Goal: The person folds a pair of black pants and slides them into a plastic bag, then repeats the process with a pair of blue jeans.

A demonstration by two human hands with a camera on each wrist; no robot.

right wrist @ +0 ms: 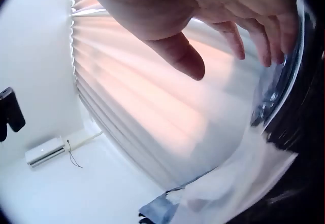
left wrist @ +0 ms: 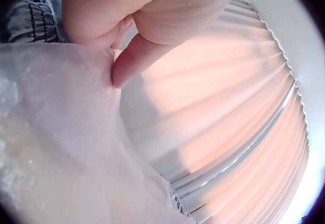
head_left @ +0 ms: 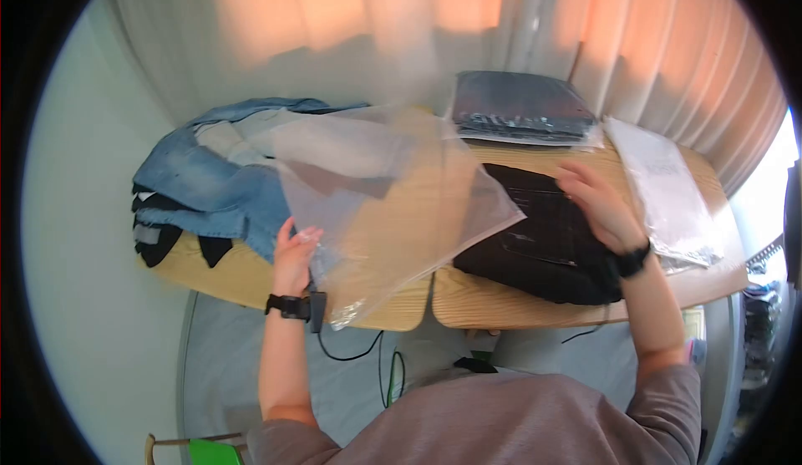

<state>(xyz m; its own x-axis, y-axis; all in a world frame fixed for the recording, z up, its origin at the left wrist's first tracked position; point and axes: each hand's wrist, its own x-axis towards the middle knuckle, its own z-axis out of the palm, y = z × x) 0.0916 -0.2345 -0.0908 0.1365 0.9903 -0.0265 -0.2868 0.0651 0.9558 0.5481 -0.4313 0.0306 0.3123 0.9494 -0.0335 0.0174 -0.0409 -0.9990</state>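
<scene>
A large translucent plastic bag hangs in front of me, its far side reaching over the left part of the table. My left hand pinches one edge of it; in the left wrist view the thumb and fingers meet on the film. My right hand holds nothing, its fingers loosely spread over folded black jeans. In the right wrist view the right hand has its thumb apart from the fingers, and a corner of the bag shows below.
Blue jeans lie in a heap on the left, with black garments under them. At the back stands a stack of bagged dark clothes. Flat clear bags lie at the right. A gap splits the wooden table; a curtain hangs behind.
</scene>
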